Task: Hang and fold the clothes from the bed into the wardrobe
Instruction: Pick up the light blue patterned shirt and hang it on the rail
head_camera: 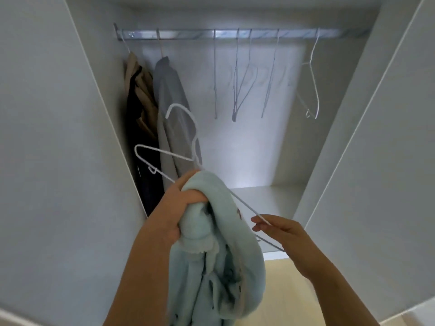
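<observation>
My left hand (186, 208) is clenched around a thick bunch of the pale blue fleece garment (219, 267), right in front of the open wardrobe (98, 114). The rest of it hangs straight down from my fist between my forearms, so its long axis is vertical and its shape is lost in folds. I cannot tell which end is the collar.

My right hand (282, 236) pinches the near right end of the white wire hanger (164, 152) between thumb and fingertips. The hanger lies on a slant, its long axis running from far left to near right, with the hook pointing up and away towards the rail (235, 34). Its neck disappears behind the fleece at my left fist, and I cannot tell whether that hand holds the wire too.

The fleece looks soft, plump and floppy, probably light for its bulk and in no way fragile. It will not keep any shape by itself, so I judge I should find the neck opening and take hold at a shoulder seam, not by a fistful. The wire is thin, smooth and springy, so a bulky garment may slide off one arm if it sits unevenly.

On the rail a beige and dark garment (138, 90) and a grey one (169, 102) hang at the far left, with several bare hangers (237, 90) to their right, and a gap between them. Below is a white shelf (266, 196).
</observation>
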A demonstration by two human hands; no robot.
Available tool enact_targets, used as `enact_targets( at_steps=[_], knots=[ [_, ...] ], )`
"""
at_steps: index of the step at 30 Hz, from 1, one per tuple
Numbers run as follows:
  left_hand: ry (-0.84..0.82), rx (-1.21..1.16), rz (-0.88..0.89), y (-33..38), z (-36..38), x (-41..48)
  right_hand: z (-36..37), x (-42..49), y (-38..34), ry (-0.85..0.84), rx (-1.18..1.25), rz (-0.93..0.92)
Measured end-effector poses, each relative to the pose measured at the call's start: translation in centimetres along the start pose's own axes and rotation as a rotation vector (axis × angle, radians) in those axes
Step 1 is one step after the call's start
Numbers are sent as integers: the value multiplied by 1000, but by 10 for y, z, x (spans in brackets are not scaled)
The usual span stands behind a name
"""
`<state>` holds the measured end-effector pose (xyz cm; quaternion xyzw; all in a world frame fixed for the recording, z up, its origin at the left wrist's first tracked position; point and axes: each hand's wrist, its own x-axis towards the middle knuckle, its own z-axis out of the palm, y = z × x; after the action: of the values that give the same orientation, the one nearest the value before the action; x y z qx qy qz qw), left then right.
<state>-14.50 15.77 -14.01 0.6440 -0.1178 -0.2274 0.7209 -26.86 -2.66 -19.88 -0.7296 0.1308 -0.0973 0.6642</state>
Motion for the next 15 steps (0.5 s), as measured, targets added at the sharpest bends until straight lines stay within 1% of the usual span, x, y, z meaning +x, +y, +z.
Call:
enact_targets(
  at_steps=[3, 5, 9, 12, 15],
  knots=[
    [-58, -145, 61, -4, 26, -13, -29, -18, 4, 29, -51, 27],
    [-67, -266, 40, -12, 42, -22, -48, -27, 10, 40, -83, 48],
    [1, -409, -78, -24, 67, -38, -74, -39, 23, 134, -72, 114],
    [73, -451, -68, -26, 79, -43, -93, -47, 32, 202, -97, 174],
    [167, -404, -63, -29, 89, -47, -108, -53, 42, 307, -125, 249]
  ],
)
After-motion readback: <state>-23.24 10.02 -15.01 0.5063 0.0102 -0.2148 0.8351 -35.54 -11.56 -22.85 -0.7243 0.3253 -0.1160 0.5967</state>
